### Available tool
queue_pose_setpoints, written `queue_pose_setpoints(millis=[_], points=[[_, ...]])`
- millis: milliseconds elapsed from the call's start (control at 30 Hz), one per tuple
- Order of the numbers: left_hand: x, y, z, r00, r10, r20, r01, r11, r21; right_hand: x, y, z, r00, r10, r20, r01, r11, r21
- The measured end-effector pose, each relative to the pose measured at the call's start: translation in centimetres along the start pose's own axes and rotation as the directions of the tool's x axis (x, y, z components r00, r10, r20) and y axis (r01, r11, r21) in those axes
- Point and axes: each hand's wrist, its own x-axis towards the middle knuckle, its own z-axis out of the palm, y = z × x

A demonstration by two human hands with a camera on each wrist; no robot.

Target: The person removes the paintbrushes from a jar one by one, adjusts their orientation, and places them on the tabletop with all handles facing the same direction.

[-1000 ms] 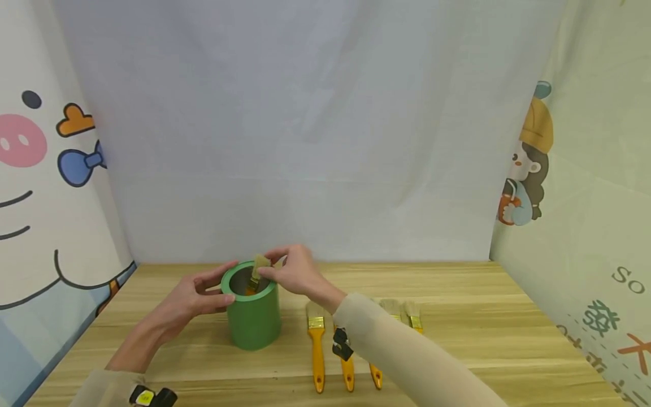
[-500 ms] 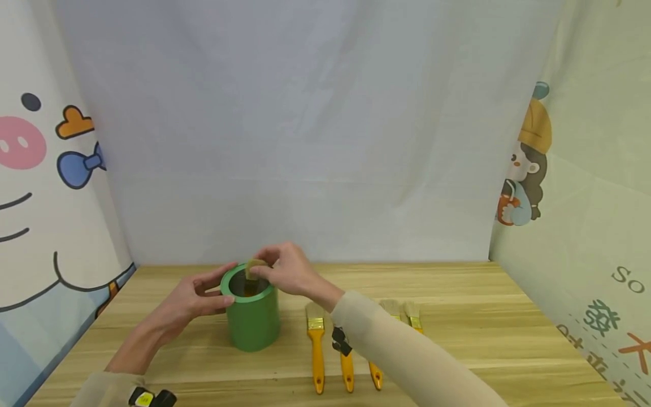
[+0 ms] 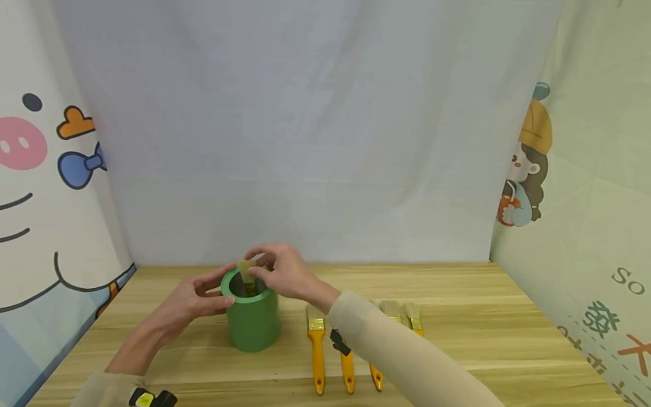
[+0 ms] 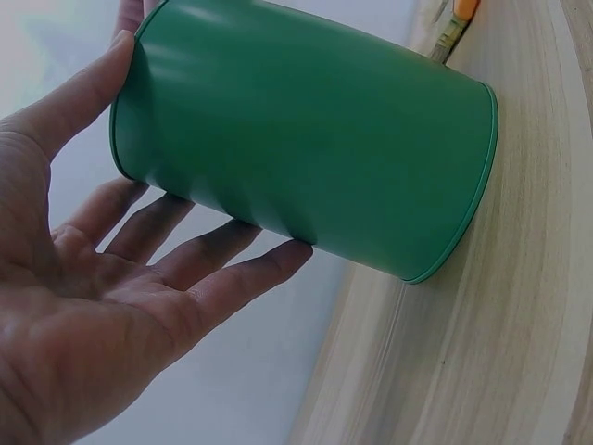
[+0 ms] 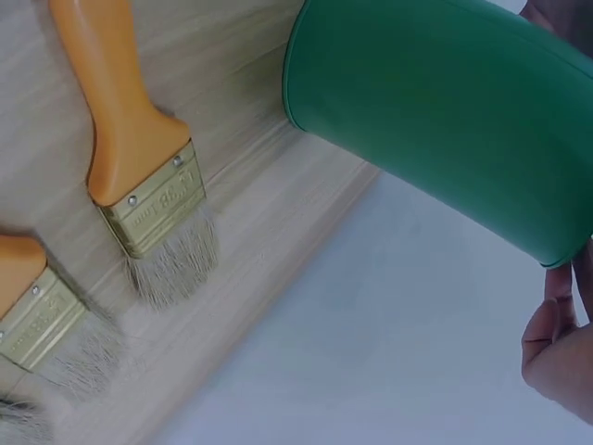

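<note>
Beside the left end of the row of brushes stands an upright green cylindrical container (image 3: pixel 254 325). My left hand (image 3: pixel 195 294) holds its upper left side, the thumb at the near rim and the fingers around the far side. The fingertips touch the wall in the left wrist view. Over the mouth, my right hand (image 3: pixel 287 274) pinches a paintbrush by its pale bristles (image 3: pixel 246 271). That paintbrush is upright, its metal band inside the opening, its handle hidden within the container. Whether other brushes are inside cannot be seen.
Several paintbrushes with orange handles, among them a wide paintbrush (image 3: pixel 317 356), lie on the wooden table (image 3: pixel 483 339), bristles away from me. My right sleeve (image 3: pixel 402 345) covers part of them. A pale cloth backdrop (image 3: pixel 315 141) hangs behind the table.
My right hand has moved left across the container's mouth with the paintbrush, which now stands closer to the left side of the opening. The left hand and the container have stayed put.
</note>
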Motion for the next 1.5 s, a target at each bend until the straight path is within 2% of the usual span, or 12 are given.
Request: queue_pose_setpoints(millis=[300, 633, 933, 1233, 1500], points=[[0.0, 0.1, 0.1, 1.0, -0.012, 0.0, 0.012, 1.0, -0.012, 0.2, -0.1, -0.1, 0.998, -0.039, 0.046, 0.043, 0.995, -0.087], [0.0, 0.2, 0.0, 1.0, -0.02, 0.002, 0.02, 1.0, -0.019, 0.3, -0.5, -0.2, 0.997, -0.021, 0.072, 0.034, 0.982, -0.185], [-0.1, 0.2, 0.0, 1.0, -0.023, -0.005, 0.023, 1.0, -0.021, 0.3, -0.4, 0.2, 0.999, -0.023, 0.035, 0.032, 0.961, -0.274], [-0.1, 0.0, 0.1, 0.999, -0.042, -0.026, 0.041, 0.999, -0.025, 0.6, -0.5, 1.2, 0.998, -0.06, 0.032, 0.068, 0.919, -0.389], [-0.1, 0.1, 0.0, 0.999, -0.037, -0.028, 0.037, 0.999, -0.021, 0.7, -0.6, 1.4, 0.996, -0.087, 0.029, 0.091, 0.909, -0.407]])
